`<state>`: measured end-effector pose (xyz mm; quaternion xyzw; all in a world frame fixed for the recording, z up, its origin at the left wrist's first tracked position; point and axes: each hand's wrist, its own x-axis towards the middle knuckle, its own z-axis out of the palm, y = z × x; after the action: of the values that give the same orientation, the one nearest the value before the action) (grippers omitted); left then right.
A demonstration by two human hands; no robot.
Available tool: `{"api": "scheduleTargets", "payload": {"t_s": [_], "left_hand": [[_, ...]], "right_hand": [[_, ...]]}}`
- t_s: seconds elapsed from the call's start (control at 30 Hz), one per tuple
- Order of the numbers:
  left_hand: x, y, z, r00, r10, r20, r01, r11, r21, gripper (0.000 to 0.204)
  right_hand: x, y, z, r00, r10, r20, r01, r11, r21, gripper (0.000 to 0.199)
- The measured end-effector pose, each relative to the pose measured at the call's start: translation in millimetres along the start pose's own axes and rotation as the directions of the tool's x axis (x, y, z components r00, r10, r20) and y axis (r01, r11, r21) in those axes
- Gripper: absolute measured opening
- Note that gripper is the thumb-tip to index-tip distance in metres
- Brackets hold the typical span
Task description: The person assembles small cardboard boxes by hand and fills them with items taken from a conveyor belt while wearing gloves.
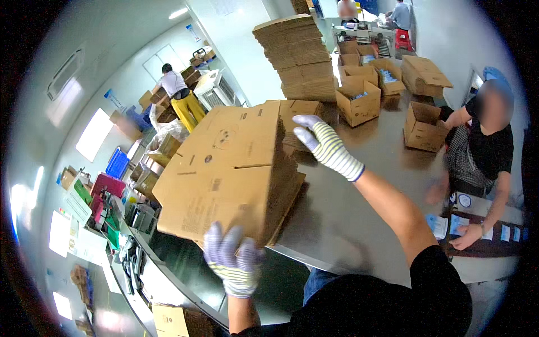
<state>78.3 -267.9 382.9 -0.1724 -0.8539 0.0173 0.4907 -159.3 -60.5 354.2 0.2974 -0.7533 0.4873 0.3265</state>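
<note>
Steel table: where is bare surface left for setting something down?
The steel table is bare between the flat carton stack under both hands and the open box near the seated person. The far end is crowded with open boxes and a tall flattened-carton pile.

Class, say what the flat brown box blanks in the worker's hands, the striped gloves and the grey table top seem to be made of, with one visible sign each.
Flat brown box blanks: corrugated cardboard, matt; layered edges show at the stack's side. Striped gloves on the left hand and right hand: apparently knitted fabric, soft and ribbed. Grey table top: probably metal, perhaps stainless steel, smooth; it reflects the boxes and light.
</note>
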Motion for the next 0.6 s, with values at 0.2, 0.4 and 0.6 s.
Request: {"api": "scheduleTargets", "payload": {"t_s": [0.2, 0.4, 0.6], "left_hand": [[23.6, 105.4, 13.6, 0.911, 0.405, -0.076, -0.379, 0.750, -0.541, 0.023], [26.7, 135.3, 27.8, 0.965, 0.109, 0.240, 0.188, 0.356, -0.916, 0.016], [-26.5, 154.7, 127.3, 0.602, -0.344, 0.720, 0.575, -0.438, -0.691, 0.015]], "right_hand": [[-65.2, 50.0, -87.5, 0.741, 0.656, -0.142, -0.475, 0.662, 0.580, 0.061], [-169.4, 161.4, -243.8, 0.627, 0.515, -0.584, 0.007, 0.746, 0.665, 0.055], [-292.1, 187.2, -269.2, 0.526, 0.732, -0.433, -0.221, 0.609, 0.762, 0.042]]}}
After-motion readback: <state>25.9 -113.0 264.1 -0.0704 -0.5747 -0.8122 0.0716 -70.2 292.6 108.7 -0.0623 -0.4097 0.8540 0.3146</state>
